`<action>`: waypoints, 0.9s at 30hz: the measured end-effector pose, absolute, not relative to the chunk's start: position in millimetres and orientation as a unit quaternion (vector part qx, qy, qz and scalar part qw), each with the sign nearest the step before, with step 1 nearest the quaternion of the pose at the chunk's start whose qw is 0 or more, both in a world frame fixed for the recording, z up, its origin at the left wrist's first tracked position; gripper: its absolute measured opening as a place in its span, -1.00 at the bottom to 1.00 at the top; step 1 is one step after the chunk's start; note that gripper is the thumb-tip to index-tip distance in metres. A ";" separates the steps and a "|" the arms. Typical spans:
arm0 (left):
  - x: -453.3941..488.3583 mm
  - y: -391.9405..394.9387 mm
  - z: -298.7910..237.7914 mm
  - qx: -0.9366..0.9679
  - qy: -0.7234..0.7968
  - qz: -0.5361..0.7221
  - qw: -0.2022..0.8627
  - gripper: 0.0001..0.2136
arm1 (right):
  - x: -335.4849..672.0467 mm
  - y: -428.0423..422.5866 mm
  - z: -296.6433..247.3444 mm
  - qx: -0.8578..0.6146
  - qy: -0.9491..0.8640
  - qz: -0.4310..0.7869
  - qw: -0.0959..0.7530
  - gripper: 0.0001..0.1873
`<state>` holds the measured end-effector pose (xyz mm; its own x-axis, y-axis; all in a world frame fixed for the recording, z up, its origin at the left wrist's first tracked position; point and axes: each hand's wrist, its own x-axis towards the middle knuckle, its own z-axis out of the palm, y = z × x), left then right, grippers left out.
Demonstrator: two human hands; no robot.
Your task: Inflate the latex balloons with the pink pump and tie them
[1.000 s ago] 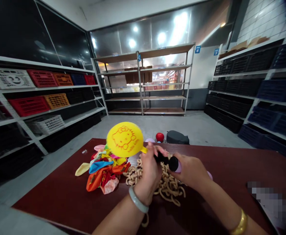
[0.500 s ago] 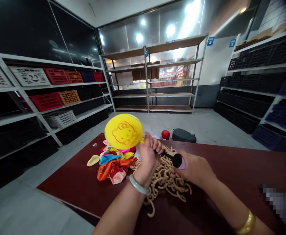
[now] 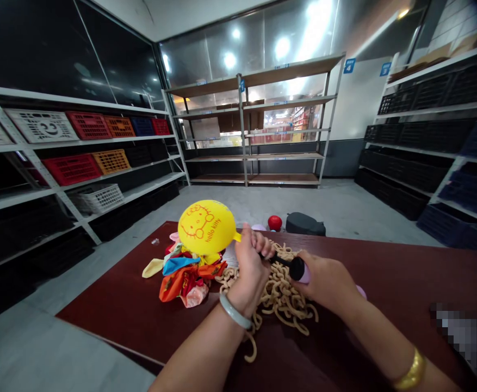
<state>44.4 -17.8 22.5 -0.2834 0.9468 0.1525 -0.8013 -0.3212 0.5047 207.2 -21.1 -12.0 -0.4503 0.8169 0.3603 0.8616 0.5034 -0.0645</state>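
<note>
A partly inflated yellow balloon point(image 3: 206, 227) with a red cartoon cat and lettering sticks out to the left of my left hand point(image 3: 252, 256). The fingers of that hand are closed around its neck, and whatever is inside the grip is hidden. From there a black rod runs to the black collar of a lilac hand pump point(image 3: 304, 275). My right hand point(image 3: 328, 283) is wrapped around the pump body, and a lilac end shows beyond the wrist. Beneath both hands lies a heap of tan, curled, rope-like pieces point(image 3: 289, 305). Limp balloons point(image 3: 181, 277) in several colours are piled under the yellow one.
The dark red table point(image 3: 119, 305) has its left edge in view. Beyond its far side are a red ball-like object point(image 3: 274, 222) and a dark grey rounded item point(image 3: 305, 224). Metal shelves point(image 3: 242, 158) stand behind, with crates point(image 3: 73, 170) on the left racks.
The yellow balloon has turned, so its lettering now faces me, and it sits slightly lower. The lilac end of the pump has come into view behind my right wrist. Both hands keep their grips.
</note>
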 end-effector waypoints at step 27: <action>-10.0 -0.9 32.7 0.225 0.135 0.802 0.537 -0.55 | 224.2 -3.4 -10.4 -0.524 -0.839 -0.041 0.138 -0.53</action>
